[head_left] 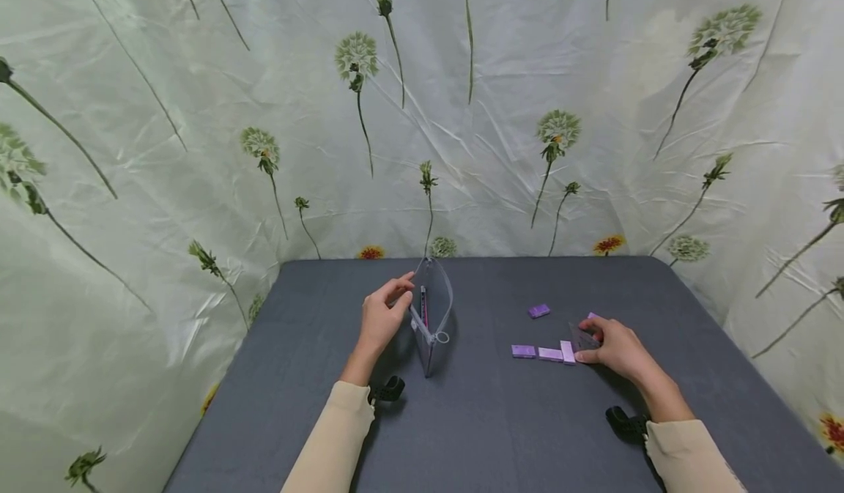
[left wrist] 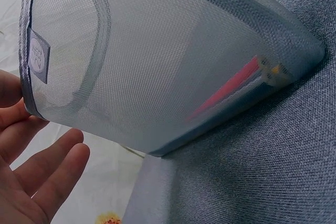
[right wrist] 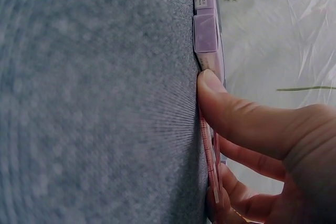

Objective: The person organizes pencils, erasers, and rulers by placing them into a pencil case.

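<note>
Your left hand [head_left: 385, 316] pinches the mesh zip pouch [head_left: 438, 304] upright on the surface [head_left: 494, 427], likely so it won't tip. Your right hand [head_left: 621, 348] pinches a see-through triangle ruler [head_left: 580, 336] beside little purple boxes [head_left: 524, 351].

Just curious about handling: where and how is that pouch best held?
Probably take the mesh pouch by its top rim, from the left, where the left hand is: the pouch stands upright, mouth open, so that thin edge should pinch easily.
</note>
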Tool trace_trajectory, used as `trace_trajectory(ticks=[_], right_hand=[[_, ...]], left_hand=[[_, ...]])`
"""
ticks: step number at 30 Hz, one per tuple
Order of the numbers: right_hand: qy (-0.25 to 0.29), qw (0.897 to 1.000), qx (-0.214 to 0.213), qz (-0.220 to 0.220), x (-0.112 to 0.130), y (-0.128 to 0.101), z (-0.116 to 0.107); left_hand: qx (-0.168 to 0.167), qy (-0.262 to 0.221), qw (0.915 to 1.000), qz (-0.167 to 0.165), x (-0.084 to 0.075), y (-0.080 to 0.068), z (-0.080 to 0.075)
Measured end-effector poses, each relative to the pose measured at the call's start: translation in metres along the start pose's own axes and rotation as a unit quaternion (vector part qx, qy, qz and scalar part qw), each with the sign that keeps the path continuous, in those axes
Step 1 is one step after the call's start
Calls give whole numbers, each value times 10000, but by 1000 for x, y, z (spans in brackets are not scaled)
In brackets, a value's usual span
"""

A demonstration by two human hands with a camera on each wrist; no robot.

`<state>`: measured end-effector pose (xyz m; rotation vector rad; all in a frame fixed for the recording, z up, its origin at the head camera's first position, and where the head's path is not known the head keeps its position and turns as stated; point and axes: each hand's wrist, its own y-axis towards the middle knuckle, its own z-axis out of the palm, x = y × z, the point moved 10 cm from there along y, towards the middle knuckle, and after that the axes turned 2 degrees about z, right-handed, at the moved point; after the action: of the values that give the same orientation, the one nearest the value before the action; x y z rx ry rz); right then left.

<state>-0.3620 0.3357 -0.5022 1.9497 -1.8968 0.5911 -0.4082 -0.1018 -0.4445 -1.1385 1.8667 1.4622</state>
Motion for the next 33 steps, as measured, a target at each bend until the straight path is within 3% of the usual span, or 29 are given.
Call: trace_trajectory(ticks=[8, 22, 33], right_hand=[[32, 9999, 96, 24, 1, 0, 2], [-437, 9990, 97, -45, 7, -2, -3], [-69, 9990, 296, -341, 11, -10, -11]], left_hand=[[-18, 41, 10000, -58, 2, -4, 0], [-1, -107, 9999, -4, 0, -3, 2], [46, -100, 9999, 29, -4, -1, 2]])
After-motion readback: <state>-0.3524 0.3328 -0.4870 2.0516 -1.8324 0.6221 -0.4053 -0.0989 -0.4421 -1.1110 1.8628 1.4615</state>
